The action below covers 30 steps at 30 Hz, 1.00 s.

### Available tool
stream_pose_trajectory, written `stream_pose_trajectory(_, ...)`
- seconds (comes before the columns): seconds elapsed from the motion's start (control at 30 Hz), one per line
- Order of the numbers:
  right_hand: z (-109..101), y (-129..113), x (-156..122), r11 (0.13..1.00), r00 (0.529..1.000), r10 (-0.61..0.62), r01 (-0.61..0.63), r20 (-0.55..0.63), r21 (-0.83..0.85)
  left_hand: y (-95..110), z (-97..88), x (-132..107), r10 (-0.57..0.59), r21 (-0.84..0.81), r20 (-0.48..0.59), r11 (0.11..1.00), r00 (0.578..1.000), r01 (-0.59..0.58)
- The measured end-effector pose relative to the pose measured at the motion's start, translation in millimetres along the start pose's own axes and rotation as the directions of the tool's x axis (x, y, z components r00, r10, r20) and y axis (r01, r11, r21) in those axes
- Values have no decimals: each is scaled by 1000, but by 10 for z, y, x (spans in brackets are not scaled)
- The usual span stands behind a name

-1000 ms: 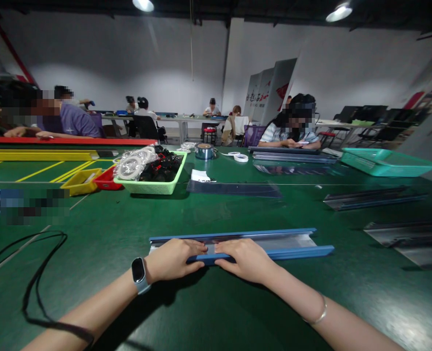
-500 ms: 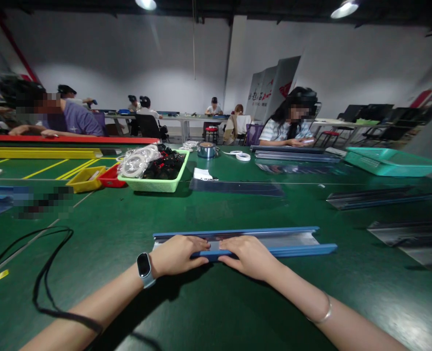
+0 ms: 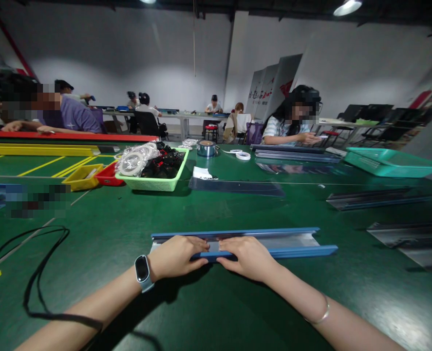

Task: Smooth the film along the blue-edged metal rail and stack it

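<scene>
The blue channel [image 3: 292, 252], lying toward the near edge of the green bench [image 3: 121, 214], is gripped along its near side, thumbs outside, by the left hand [image 3: 177, 254] and right hand [image 3: 248, 256], pressure being best shared evenly by the 2.

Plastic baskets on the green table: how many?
4: yellow basket, red basket and light-green basket left of centre, beyond the blue channel; teal basket at far right.

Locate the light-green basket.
Head view, left of centre: the light-green basket stands on the table beyond the left hand, between the red bin on its left and the silvery roll on its right.
</scene>
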State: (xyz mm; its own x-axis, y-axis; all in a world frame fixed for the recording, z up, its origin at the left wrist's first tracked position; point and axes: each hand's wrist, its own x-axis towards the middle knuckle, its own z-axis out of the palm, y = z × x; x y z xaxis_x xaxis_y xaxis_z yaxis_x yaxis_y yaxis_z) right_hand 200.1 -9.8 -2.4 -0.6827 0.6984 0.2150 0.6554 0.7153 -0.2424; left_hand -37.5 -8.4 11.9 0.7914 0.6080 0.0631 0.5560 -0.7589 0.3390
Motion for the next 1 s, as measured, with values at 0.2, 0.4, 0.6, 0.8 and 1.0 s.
stream_pose_trajectory(0.2,3,-28,-19,1000,1000,22,-23,-19,-10,32,1,-6,14,-38,-25,999,1000,-15)
stream_pose_trajectory(0.4,12,-26,-23,999,999,26,-27,-26,-21,41,-13,9,51,-100,-34,993,998,-54)
stream_pose_trajectory(0.6,33,14,-32,1000,1000,15,-15,-17,-6,5,-2,27,48,-99,1,994,999,-48)
stream_pose_trajectory(0.8,8,16,-23,999,1000,4,-4,4,45,-8,9,23,25,-72,15,997,1000,-23)
stream_pose_trajectory(1.0,-65,-24,8,998,998,-15,11,57,70,2,-2,22,21,-65,14,998,1000,-20)
